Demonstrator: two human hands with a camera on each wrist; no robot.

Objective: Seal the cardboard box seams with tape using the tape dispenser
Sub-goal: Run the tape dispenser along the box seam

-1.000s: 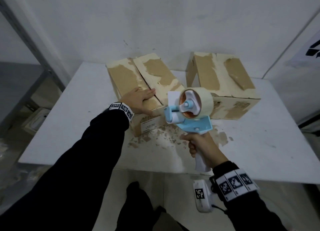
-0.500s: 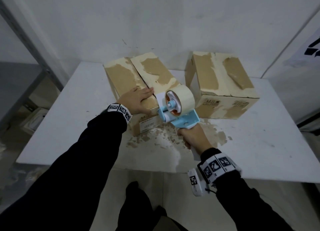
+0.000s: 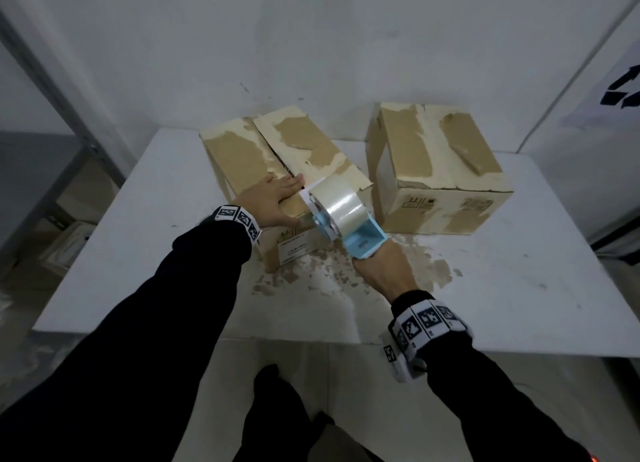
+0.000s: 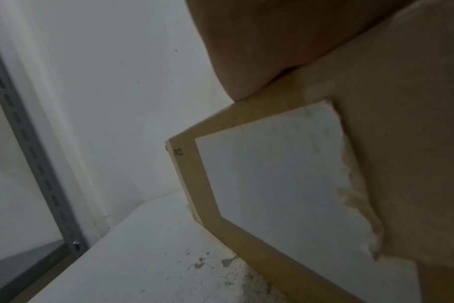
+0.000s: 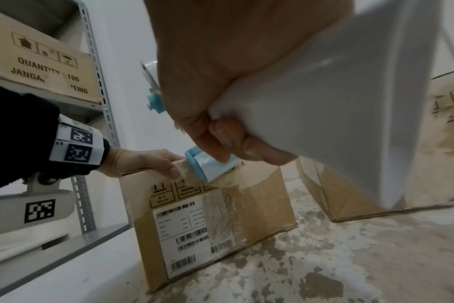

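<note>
A brown cardboard box (image 3: pixel 277 156) with torn, peeling pale paper patches on its top flaps sits on a white worktop (image 3: pixel 145 239), its centre seam running away from the viewer. A white barcode label is stuck to its near face. A light blue and white plastic tape dispenser (image 3: pixel 341 215) carrying a roll of clear tape (image 3: pixel 341 201) is tilted against the box's near top edge, its roller touching the cardboard at the seam.
</note>
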